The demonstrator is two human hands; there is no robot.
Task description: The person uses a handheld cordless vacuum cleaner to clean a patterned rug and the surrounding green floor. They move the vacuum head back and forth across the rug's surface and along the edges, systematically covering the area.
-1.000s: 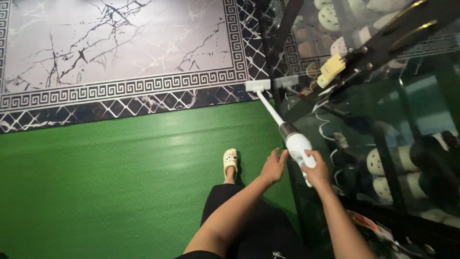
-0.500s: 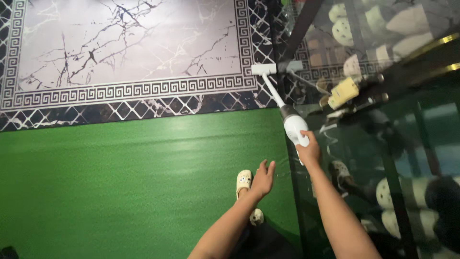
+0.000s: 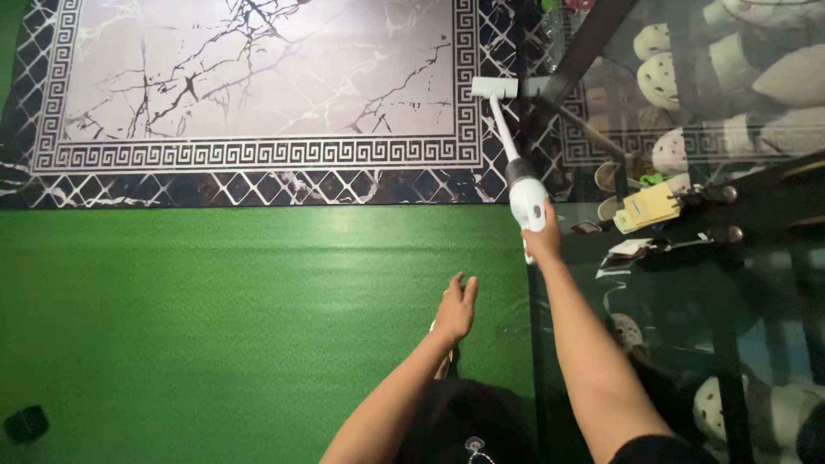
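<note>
My right hand [image 3: 543, 242] grips the handle of a white stick vacuum [image 3: 525, 199]. Its tube runs up and away to the flat white floor head [image 3: 494, 87], which rests on the dark lattice border of a marble-patterned rug [image 3: 258, 94]. My left hand [image 3: 455, 308] hovers open over the green mat [image 3: 215, 326], fingers spread, holding nothing. It is a short way left of and below the vacuum body.
A dark glass-topped table [image 3: 687, 283] with a black frame fills the right side, reflecting shoes and slippers. A yellow block-shaped item [image 3: 650, 207] lies on its frame. A small dark object [image 3: 26, 423] sits at the mat's lower left.
My right arm has stretched forward, pushing the vacuum head further up along the rug's edge. My left hand let go of the vacuum body and dropped away to the left.
</note>
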